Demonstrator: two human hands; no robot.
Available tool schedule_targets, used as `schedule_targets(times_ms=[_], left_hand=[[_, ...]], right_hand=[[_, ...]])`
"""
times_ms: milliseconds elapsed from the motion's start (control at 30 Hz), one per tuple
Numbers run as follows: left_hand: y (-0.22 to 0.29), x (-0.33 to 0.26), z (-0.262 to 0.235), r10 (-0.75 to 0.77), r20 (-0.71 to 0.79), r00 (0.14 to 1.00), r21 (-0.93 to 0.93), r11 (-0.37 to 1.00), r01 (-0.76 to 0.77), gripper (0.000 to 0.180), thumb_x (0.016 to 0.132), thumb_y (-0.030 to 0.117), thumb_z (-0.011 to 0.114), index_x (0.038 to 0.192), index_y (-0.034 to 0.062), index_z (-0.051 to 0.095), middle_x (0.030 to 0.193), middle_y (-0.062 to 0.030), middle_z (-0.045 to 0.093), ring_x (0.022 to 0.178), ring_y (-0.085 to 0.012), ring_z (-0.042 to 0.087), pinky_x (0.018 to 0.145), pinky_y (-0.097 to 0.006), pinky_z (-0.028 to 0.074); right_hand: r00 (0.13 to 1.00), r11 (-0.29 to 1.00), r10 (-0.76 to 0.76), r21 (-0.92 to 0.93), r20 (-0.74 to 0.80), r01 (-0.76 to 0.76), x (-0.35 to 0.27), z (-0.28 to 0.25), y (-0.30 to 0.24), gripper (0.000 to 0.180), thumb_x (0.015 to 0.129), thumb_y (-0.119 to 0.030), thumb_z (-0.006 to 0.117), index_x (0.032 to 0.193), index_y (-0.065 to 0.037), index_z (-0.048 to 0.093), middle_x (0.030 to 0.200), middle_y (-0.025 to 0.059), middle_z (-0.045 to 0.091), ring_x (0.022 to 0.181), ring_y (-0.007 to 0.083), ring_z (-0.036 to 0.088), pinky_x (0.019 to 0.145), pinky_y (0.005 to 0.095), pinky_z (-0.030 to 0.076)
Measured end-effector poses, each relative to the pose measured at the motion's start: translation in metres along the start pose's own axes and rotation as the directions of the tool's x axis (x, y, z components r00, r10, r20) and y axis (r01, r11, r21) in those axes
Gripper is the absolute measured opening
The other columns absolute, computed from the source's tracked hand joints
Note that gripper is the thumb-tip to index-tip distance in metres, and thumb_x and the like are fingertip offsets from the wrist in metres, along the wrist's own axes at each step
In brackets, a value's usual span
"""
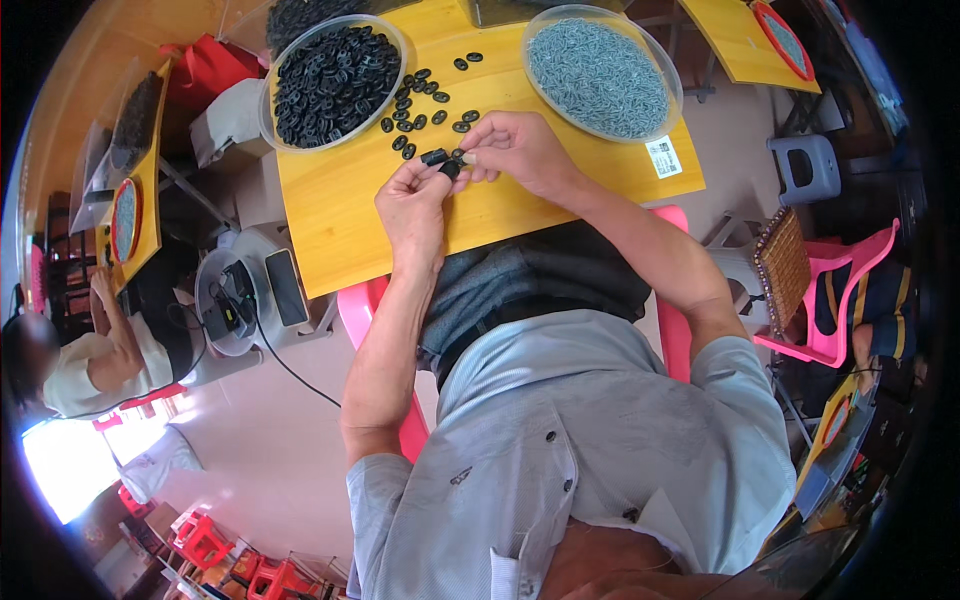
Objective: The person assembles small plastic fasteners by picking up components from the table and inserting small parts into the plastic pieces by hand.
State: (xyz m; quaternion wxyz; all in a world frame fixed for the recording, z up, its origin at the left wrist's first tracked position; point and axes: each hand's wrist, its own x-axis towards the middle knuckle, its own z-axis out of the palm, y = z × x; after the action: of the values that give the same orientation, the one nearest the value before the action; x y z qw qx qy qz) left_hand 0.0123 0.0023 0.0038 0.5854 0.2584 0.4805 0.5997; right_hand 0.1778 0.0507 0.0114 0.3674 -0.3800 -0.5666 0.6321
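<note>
Over the near middle of the yellow table (560,200), both hands meet. My left hand (412,210) pinches a small black oval part (458,155) between thumb and forefinger; black covering shows at those fingertips. My right hand (520,150) comes from the right with its fingers closed at the same part, and whatever is between them is too small to make out. Just beyond my hands lie several loose black oval parts with holes (420,100). A clear round tub of black parts (337,85) stands at the far left, and a tub of small silvery screws (598,75) at the far right.
A white label (663,157) is stuck near the table's right edge. On the left, a clear tub with black chargers (228,300) sits beside a phone (286,287), with a cable trailing down. A pink chair (835,300) stands right. Another person (110,350) sits far left.
</note>
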Motion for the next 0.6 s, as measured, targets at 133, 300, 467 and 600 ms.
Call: schedule_targets(times_ms=[133,300,467,600], left_hand=[[-0.002,0.000,-0.001,-0.008,-0.005,1.000,-0.002,1.000,0.008,0.017,0.084,-0.012,0.058,0.099,-0.0084,0.065,0.088,-0.0140,0.069,0.079,-0.0199,0.070,0.078,-0.027,0.057],[-0.005,0.002,-0.007,0.115,0.275,0.955,0.167,0.972,-0.165,0.029,0.085,-0.013,0.060,0.112,-0.0069,0.061,0.095,-0.0119,0.070,0.086,-0.0171,0.070,0.081,-0.027,0.056],[-0.010,0.004,-0.010,0.170,0.327,0.930,0.396,0.868,-0.298,0.032,0.082,-0.012,0.065,0.113,-0.0051,0.063,0.094,-0.0070,0.070,0.087,-0.0118,0.067,0.080,-0.024,0.055],[-0.013,0.003,-0.009,0.267,0.330,0.906,0.508,0.759,-0.408,0.028,0.079,-0.009,0.070,0.106,-0.0042,0.066,0.088,-0.0051,0.068,0.078,-0.0100,0.064,0.072,-0.024,0.054]], right_hand=[[1.000,1.000,-0.012,-0.001,-0.018,0.012,0.000,0.001,0.000,0.015,0.088,-0.005,0.063,0.100,0.004,0.064,0.081,0.0073,0.068,0.072,0.0121,0.067,0.062,0.0226,0.049],[1.000,0.998,0.012,-0.069,0.027,-0.011,0.003,-0.012,-0.010,0.016,0.085,-0.008,0.067,0.096,0.003,0.064,0.074,0.0050,0.066,0.062,0.0094,0.063,0.055,0.0227,0.047],[0.997,0.996,0.066,-0.070,0.046,-0.062,0.001,-0.015,-0.019,0.012,0.085,-0.008,0.067,0.092,-0.001,0.062,0.071,0.0021,0.062,0.058,0.0079,0.058,0.052,0.0216,0.043],[0.998,0.998,0.051,-0.024,0.046,-0.050,-0.001,-0.010,-0.014,0.011,0.083,-0.006,0.067,0.089,0.001,0.061,0.071,0.0028,0.062,0.057,0.0088,0.058,0.050,0.0218,0.043]])
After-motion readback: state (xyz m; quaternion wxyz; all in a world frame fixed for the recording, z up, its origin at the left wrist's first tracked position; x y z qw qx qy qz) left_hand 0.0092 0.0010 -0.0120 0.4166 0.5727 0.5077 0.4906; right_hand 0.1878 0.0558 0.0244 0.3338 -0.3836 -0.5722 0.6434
